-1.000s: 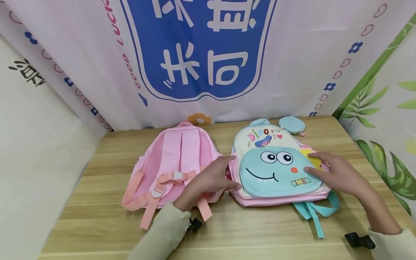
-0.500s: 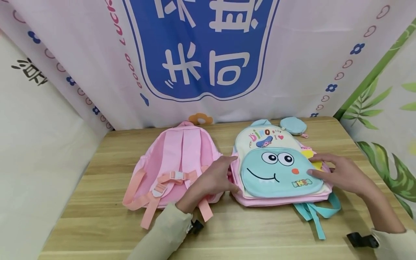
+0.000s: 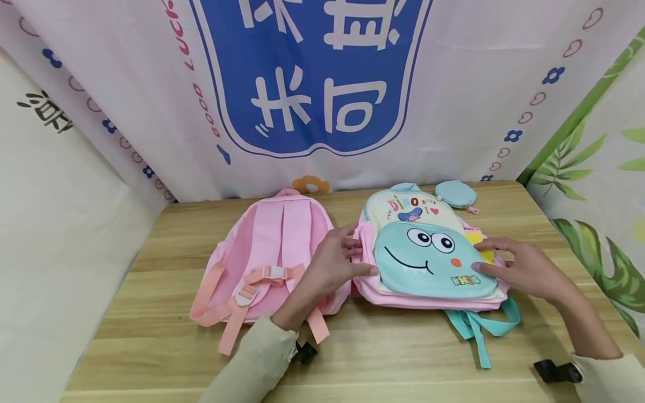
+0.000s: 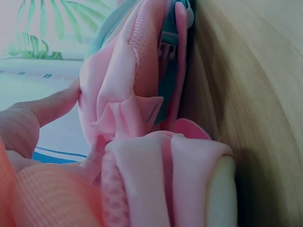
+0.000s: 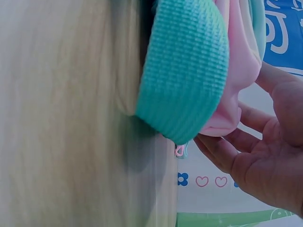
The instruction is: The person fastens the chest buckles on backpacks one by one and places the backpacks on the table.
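A small dinosaur backpack [image 3: 428, 282], with a mint face pocket and pink sides, lies front up on the table, slightly tilted. My left hand [image 3: 330, 266] grips its left side, the thumb on the front and the fingers at the pink side pocket [image 4: 116, 75]. My right hand [image 3: 529, 271] holds the opposite side near the yellow spikes [image 3: 476, 239], with fingers round the pink side fabric [image 5: 241, 61]. A mint webbing strap [image 5: 184, 71] loops out below that side. Left of it, a pink backpack [image 3: 264, 218] lies with its shoulder straps upward, partly behind my left wrist.
A round mint pouch [image 3: 455, 193] hangs from the dinosaur backpack's upper right, near the table's back edge. Peach straps [image 3: 206, 296] of the pink backpack spread over the wooden table [image 3: 393, 369]. A printed curtain [image 3: 453, 112] stands right behind the table.
The dinosaur backpack has shifted slightly up and left, its lower edge and mint straps moving with it. My left hand's fingers have moved up along its side and its thumb onto the front.
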`<state>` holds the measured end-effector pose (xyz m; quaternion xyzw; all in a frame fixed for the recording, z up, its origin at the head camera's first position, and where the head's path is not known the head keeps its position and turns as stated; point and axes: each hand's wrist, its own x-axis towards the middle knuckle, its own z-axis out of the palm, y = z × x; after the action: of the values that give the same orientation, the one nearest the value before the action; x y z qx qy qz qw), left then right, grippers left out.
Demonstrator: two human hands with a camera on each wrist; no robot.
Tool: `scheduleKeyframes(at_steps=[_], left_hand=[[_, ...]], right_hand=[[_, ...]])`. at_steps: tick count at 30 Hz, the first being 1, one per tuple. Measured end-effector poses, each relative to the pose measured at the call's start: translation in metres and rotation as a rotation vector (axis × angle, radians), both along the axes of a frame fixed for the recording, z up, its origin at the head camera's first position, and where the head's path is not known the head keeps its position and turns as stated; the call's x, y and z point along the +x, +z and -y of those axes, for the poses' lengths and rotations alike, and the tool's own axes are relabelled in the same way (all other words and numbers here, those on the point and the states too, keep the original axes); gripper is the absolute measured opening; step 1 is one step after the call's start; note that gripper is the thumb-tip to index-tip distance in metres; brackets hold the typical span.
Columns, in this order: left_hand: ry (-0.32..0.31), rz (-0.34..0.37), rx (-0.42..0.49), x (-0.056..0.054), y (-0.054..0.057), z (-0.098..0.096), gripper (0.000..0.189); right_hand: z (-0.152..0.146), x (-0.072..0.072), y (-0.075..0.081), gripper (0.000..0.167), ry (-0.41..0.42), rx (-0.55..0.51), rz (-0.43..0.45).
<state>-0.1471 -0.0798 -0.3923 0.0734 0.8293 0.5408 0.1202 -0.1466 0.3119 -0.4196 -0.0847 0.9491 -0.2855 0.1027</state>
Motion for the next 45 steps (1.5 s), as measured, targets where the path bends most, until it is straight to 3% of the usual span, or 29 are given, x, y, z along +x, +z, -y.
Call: scheduleKeyframes(at_steps=[4, 14, 20, 26, 36, 45], left_hand=[[0.013, 0.017, 0.014, -0.001, -0.003, 0.002, 0.093], [-0.046, 0.036, -0.24, -0.005, 0.0, 0.011, 0.085], [-0.075, 0.052, -0.28, -0.004, 0.0, 0.012, 0.071], [-0.087, -0.048, -0.282, -0.002, 0.002, 0.012, 0.066], [-0.128, -0.329, -0.206, 0.0, 0.007, 0.017, 0.068], [-0.1, -0.358, -0.096, -0.002, 0.018, 0.018, 0.071]], right_hand=[[0.002, 0.0, -0.002, 0.063, 0.002, -0.002, 0.005], [0.001, 0.0, -0.002, 0.061, 0.029, -0.001, -0.022], [0.003, 0.001, -0.001, 0.059, 0.042, -0.014, -0.055], [0.006, 0.001, -0.004, 0.059, 0.032, -0.022, -0.073], [0.012, -0.002, -0.008, 0.063, 0.02, -0.082, -0.025], [0.026, -0.01, -0.008, 0.07, 0.028, -0.123, 0.056]])
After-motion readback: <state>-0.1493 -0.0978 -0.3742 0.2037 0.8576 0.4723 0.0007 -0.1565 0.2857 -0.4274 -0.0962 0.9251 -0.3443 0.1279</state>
